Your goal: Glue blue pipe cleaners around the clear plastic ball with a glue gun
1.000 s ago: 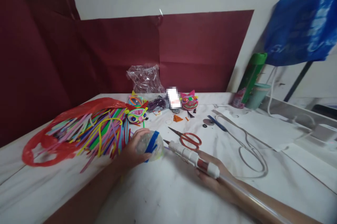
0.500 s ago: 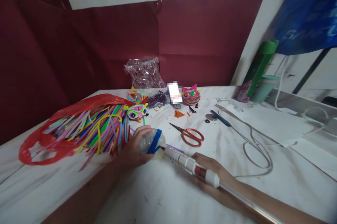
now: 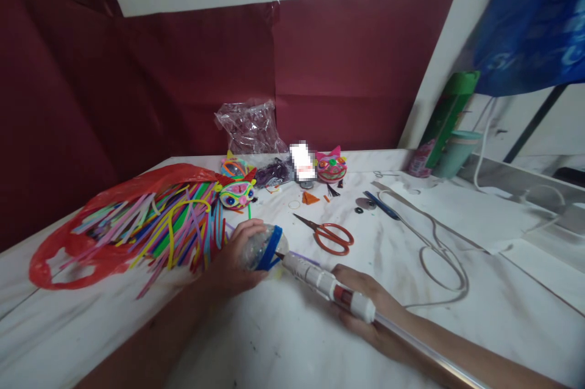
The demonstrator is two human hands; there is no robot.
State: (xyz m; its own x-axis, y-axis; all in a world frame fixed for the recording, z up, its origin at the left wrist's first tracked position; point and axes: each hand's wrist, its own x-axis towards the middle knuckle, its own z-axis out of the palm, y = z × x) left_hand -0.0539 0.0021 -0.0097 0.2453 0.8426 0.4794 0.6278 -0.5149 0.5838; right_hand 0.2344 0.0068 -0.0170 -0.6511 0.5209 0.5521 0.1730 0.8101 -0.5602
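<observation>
My left hand (image 3: 240,258) is closed round a clear, rounded plastic piece (image 3: 254,247) above the table. Blue strips (image 3: 270,249) cross its right side. My right hand (image 3: 361,297) grips a white hot glue gun (image 3: 315,273), with a long clear glue stick (image 3: 425,349) running out of its rear. The gun's dark nozzle tip is at the blue strips; I cannot tell whether it touches them. Beyond my hands lie orange-handled scissors (image 3: 336,238), blades shut and pointing to the far left.
Colourful strips (image 3: 169,224) spill from a red plastic bag (image 3: 59,276) on the left. Decorated animal-face balls (image 3: 236,195) and a pink one (image 3: 333,166) stand at the back. A blue-handled tool (image 3: 381,205), a looped pale cord (image 3: 439,249) and white paper (image 3: 475,218) lie rightward.
The glue gun's tip has shifted slightly up and left along the blue strips. The clear piece remains in my left hand, almost in the same place.
</observation>
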